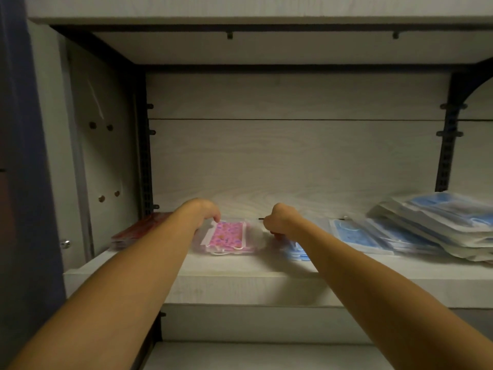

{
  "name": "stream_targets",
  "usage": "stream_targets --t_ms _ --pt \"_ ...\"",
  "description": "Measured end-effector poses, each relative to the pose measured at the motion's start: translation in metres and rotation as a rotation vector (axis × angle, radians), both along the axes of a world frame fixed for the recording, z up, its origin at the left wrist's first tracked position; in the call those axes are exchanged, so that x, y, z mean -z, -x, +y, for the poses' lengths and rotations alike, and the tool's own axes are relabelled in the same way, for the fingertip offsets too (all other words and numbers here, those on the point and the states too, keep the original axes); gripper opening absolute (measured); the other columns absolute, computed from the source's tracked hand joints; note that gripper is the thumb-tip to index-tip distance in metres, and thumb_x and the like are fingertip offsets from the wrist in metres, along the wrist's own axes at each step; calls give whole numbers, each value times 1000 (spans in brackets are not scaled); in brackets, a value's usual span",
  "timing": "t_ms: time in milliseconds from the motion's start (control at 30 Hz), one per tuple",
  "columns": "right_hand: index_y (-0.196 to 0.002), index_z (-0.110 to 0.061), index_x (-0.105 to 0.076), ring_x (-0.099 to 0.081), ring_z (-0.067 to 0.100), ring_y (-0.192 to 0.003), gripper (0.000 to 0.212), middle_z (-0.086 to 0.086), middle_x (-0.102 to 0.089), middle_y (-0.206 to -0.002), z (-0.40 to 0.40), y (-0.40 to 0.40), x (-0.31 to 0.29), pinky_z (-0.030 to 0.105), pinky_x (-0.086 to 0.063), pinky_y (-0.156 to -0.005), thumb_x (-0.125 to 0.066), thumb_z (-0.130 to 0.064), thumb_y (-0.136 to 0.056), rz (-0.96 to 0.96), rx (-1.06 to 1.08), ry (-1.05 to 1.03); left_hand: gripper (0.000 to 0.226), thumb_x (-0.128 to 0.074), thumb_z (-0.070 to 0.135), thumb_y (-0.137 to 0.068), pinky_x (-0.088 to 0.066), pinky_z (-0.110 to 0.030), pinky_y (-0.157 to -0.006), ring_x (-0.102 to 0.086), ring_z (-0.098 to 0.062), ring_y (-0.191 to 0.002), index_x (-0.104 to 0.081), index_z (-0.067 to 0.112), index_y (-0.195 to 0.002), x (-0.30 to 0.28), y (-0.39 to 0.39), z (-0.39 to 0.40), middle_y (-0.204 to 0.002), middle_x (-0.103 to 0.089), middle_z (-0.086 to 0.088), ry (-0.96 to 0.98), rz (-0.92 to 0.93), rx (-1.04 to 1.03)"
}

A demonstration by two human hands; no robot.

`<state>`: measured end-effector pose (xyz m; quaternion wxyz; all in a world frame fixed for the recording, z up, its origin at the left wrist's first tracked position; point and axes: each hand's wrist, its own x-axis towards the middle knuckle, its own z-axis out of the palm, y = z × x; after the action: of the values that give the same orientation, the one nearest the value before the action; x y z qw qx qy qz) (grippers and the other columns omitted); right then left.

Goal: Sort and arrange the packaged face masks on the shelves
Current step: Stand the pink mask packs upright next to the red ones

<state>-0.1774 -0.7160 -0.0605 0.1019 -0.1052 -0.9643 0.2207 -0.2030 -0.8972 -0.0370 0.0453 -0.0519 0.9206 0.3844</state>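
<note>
The left hand [204, 210] curls down over the far-left corner of the pink patterned mask pack [228, 237], fingertips pinching its clear wrapper. The right hand [277, 218] is closed at the pack's 3 o'clock edge — whether it grips the wrapper or something small and red beneath it, I cannot tell. The pack lies flat mid-shelf [240, 279], between the red packs [133, 231] at 9 o'clock and the blue mask packs [354, 235] at 3 o'clock, which end in a slumped pile [437, 222] (far right). The step looks like squaring the pink pack into its own spot. Next — settle it straight, then likely tidy the blue pile.
</note>
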Motion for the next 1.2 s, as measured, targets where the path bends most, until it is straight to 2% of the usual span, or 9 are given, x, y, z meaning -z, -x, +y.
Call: stream_targets --t_ms 133,267,400,533,700,833,1000,1100,1200 --pt "-69 -8 -50 -56 27 -70 23 6 -55 -66 -11 4 2 26 -44 -67 -49 -8 -92 -33 0 -71 60 -70 16 -93 -48 -32 -79 -52 -24 -74 -42 3 -144 8 8 -5 -113 -55 -19 -108 -94 4" --pt "-82 -6 -55 -54 28 -82 7 11 -57 -86 -16 6 7 28 -45 -69 -52 -6 -89 -11 -14 -95 32 -77 7 -85 -58 -42 -73 -61 -29 -72 -60 -1 -112 13 13 -8 -91 -62 -16 -168 -164 33" --pt "-69 -9 -54 -59 24 -69 16 8 -60 -70 -20 10 9 28 -48 -61 -59 -5 -84 -15 -4 -59 19 -73 4 -88 -54 -33 -44 -61 -27 -70 -62 -1 -103 10 11 -5 -87 -63 -13 -189 -139 95" --pt "-67 -10 -51 -57 23 -67 21 5 -55 -63 -25 10 7 28 -46 -63 -58 -6 -87 -1 6 -20 23 -70 -4 -87 -60 -43 -72 -66 -29 -76 -61 0 -107 14 14 -7 -92 -68 -15 -291 -113 112" --pt "-78 -6 -57 -59 22 -69 24 9 -62 -81 -22 17 9 30 -46 -58 -68 -25 -88 137 21 401 32 -67 -14 -84 -60 -37 -69 -70 -25 -82 -51 6 -102 13 22 -12 -98 -66 -15 -527 162 138" --pt "-115 4 -62 -64 19 -69 75 11 -68 -90 -23 24 3 27 -50 -51 -83 -54 -74 170 -141 830 57 -72 -18 -77 -60 -45 -89 -71 -33 -100 -55 3 -128 7 34 -14 -112 -69 -19 -740 319 172" --pt "-102 -9 -62 -74 26 -80 31 9 -74 -91 -29 31 -9 51 -62 -79 -84 -13 -81 267 -251 978 43 -71 -15 -78 -61 -48 -86 -74 -32 -92 -64 5 -116 0 42 -8 -103 -73 -18 -876 463 202" --pt "-111 -13 -56 -69 17 -78 36 1 -69 -94 -30 36 -18 33 -59 -58 -80 -8 -85 349 -299 988 36 -69 -11 -81 -62 -43 -80 -74 -30 -89 -66 6 -113 -4 49 -5 -99 -73 -16 -937 504 243" --pt "-127 -13 -52 -71 15 -90 47 4 -70 -110 -25 47 -17 27 -58 -62 -78 -12 -88 342 -414 888 40 -75 3 -79 -61 -42 -84 -73 -28 -93 -65 8 -118 -6 58 -7 -102 -74 -12 -967 515 291"
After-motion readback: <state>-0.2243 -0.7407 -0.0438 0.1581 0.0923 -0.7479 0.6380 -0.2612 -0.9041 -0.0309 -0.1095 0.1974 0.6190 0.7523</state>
